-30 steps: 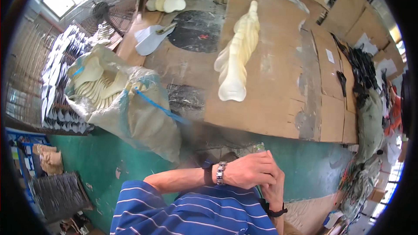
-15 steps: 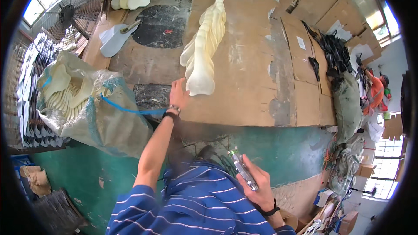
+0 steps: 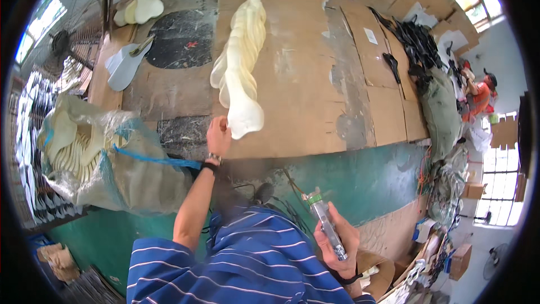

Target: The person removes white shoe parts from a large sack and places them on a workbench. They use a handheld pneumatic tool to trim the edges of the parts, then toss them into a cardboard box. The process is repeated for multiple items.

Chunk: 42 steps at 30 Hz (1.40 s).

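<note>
A long overlapping row of cream saddle-shaped foam pads (image 3: 242, 50) lies on the cardboard-covered table. Its nearest pad (image 3: 246, 118) sticks out a little toward me. My left hand (image 3: 218, 137) is at that pad's left edge, thumb and fingers closed on its rim. In my right hand (image 3: 343, 239), away from the table and low in front of my body, is a slim grey metallic hand tool (image 3: 329, 226) with a green collar at its tip. Its exact kind cannot be made out. The right fingers are wrapped round it.
On the left stands a woven sack (image 3: 129, 169) of similar pads, with a blue strap (image 3: 152, 159). More pads (image 3: 140, 8) and a white flat piece (image 3: 125, 67) lie back left. Dark covers (image 3: 416, 45) are heaped at the right. A co-worker in orange (image 3: 478, 98) is beyond.
The nearest pad has shifted slightly toward me, out from the row, with my left hand at it. My right hand has turned the tool a little and moved slightly right. The view has shifted too.
</note>
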{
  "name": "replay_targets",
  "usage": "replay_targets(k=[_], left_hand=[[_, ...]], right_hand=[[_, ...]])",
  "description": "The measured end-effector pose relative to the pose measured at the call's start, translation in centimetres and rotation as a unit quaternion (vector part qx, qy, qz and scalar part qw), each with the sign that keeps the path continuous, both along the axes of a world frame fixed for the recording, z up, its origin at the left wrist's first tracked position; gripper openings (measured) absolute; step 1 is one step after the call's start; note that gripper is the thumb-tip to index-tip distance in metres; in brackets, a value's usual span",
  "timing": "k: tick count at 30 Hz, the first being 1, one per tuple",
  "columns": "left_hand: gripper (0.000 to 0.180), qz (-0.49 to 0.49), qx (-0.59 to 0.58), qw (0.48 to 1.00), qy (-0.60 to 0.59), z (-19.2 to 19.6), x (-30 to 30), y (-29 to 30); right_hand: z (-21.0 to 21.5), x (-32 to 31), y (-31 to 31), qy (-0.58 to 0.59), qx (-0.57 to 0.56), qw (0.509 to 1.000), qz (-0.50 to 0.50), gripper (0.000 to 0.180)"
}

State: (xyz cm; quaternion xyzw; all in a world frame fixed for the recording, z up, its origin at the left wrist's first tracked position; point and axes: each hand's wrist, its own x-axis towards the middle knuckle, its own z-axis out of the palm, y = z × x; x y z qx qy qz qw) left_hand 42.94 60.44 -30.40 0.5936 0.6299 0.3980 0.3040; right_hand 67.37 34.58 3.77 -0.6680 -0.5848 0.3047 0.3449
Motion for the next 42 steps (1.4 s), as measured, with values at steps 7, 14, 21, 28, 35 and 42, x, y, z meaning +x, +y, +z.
replay_targets(k=[7,14,21,28,35,42], left_hand=[[0.033,0.003,0.024,0.999,0.036,-0.4,-0.1,-2.5],[0.028,-0.015,0.028,0.999,0.025,-2.5,-1.0,-0.3],[0.047,-0.125,-0.037,0.978,-0.164,6.9,6.6,-2.7],[0.044,-0.019,0.125,0.990,-0.061,10.0,4.7,8.7],[0.033,0.051,0.004,0.998,0.020,-3.0,-1.6,12.2],[0.030,0.046,0.024,0.998,0.040,-1.8,-0.7,10.0]], right_hand=[[0.2,0.6,-2.0,0.041,-0.068,0.996,0.030,0.056],[-0.2,0.8,-2.8,0.036,-0.062,0.997,0.008,0.060],[-1.5,0.5,-3.1,0.045,-0.038,0.998,-0.024,0.068],[-0.4,-0.3,-0.7,0.013,-0.053,0.997,0.061,0.064],[1.3,-1.5,2.3,-0.004,-0.030,0.998,0.049,0.061],[1.1,-2.1,2.5,-0.010,0.047,0.999,-0.006,0.057]])
